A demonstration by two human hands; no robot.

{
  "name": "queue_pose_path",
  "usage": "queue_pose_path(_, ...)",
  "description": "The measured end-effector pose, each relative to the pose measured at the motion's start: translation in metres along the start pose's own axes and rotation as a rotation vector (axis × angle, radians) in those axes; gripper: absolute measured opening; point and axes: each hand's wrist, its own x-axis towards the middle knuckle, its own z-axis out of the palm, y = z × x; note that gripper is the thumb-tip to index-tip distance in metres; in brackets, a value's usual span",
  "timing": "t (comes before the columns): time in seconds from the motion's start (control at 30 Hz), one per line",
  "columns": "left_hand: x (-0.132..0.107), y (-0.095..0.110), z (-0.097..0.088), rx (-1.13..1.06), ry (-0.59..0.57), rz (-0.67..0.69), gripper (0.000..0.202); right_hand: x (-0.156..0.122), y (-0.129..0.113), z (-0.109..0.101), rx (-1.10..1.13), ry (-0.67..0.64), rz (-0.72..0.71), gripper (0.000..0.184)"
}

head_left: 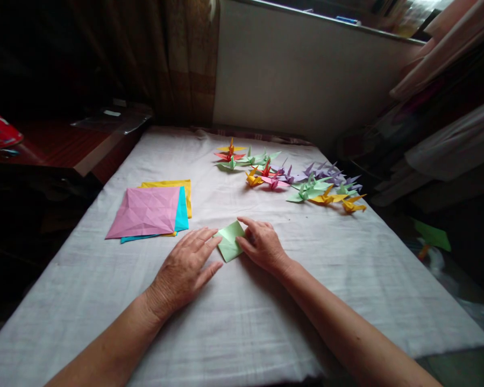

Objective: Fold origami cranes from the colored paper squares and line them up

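A small light green folded paper square [229, 243] lies on the white cloth between my two hands, one corner pointing toward me. My left hand [189, 260] rests palm down with its fingers stretched out, the fingertips at the paper's left corner and the thumb apart from it. At the right corner, my right hand [265, 244] has its thumb on top of the paper and its index finger at the upper edge. The other fingers of that hand are bent, and the paper's right corner is hidden behind them.
Pink paper [147, 212] lies over blue paper [181, 209] and yellow paper [187, 196] at left. Several folded paper cranes [310, 185] stand at the back right. A wooden table [80, 145] adjoins the cloth-covered table [210, 333]. A wall [298, 80] rises behind.
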Motion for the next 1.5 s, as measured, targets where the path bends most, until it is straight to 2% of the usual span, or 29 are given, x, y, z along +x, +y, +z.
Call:
queue_pose_path(0.1,0.000,0.010,0.007,0.045,-0.122,0.085,0.056,0.000,-0.002,0.001,-0.031,0.019,-0.017,0.043)
queue_pose_path(0.2,-0.002,0.015,0.013,0.073,-0.213,0.089,0.066,0.000,-0.002,0.003,-0.052,0.050,-0.021,0.043)
queue_pose_path(0.53,-0.005,0.013,0.017,0.068,-0.228,0.063,0.068,-0.003,0.001,0.010,-0.099,0.130,-0.083,0.035)
queue_pose_path(0.7,-0.004,0.013,0.016,0.064,-0.231,0.059,0.067,-0.001,-0.002,0.006,-0.087,0.109,-0.106,0.010)
queue_pose_path(0.8,-0.004,0.013,0.016,0.051,-0.247,0.052,0.068,-0.003,-0.006,0.004,-0.090,0.073,-0.097,0.004)
queue_pose_path(1.0,-0.007,0.010,0.015,0.051,-0.293,0.078,0.073,-0.019,-0.010,0.004,-0.157,-0.008,-0.014,0.028)
queue_pose_path(1.27,0.003,0.006,0.000,-0.023,-0.436,0.101,0.063,-0.027,0.009,-0.005,-0.142,-0.041,0.089,0.022)
queue_pose_path(1.5,-0.003,-0.006,-0.006,-0.018,-0.394,0.105,0.047,-0.025,0.006,-0.006,-0.120,-0.046,0.110,0.022)
